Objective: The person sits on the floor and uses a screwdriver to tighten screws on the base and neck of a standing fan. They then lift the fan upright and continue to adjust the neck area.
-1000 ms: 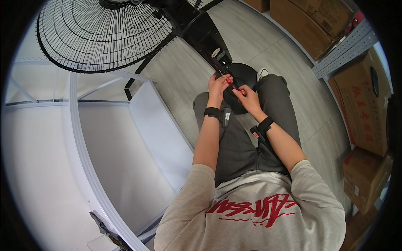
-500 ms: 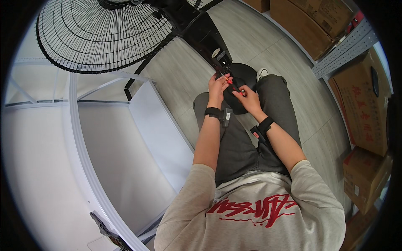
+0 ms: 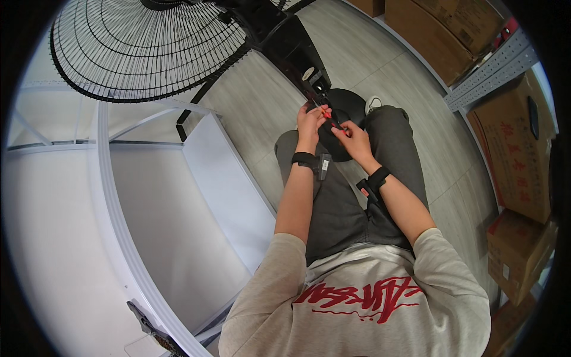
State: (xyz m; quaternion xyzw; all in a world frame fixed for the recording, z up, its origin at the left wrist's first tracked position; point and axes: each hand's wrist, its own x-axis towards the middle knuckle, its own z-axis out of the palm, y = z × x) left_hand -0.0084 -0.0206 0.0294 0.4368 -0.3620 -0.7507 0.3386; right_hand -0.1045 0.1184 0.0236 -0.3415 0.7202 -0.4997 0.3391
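Note:
Both my hands are together over the lower part of a black standing fan's column (image 3: 291, 50), between my knees. My left hand (image 3: 308, 128) is closed, its fingers pinching the front of a slim red-and-black tool (image 3: 327, 113) that looks like a screwdriver. A thin shaft points from it toward the column's lower end. Closed round the rear of the same tool is my right hand (image 3: 357, 144), with a bit of red showing at its fingers. Where the tip touches is too small to tell. Below the hands lies the fan's round black base (image 3: 352, 106).
The fan's wire grille (image 3: 148, 59) fills the upper left. A white metal frame with panels (image 3: 223, 190) stands along my left. To the right, a shelf rack (image 3: 491, 71) holds cardboard boxes (image 3: 514, 149), with a dark phone-like object (image 3: 533, 116) on one.

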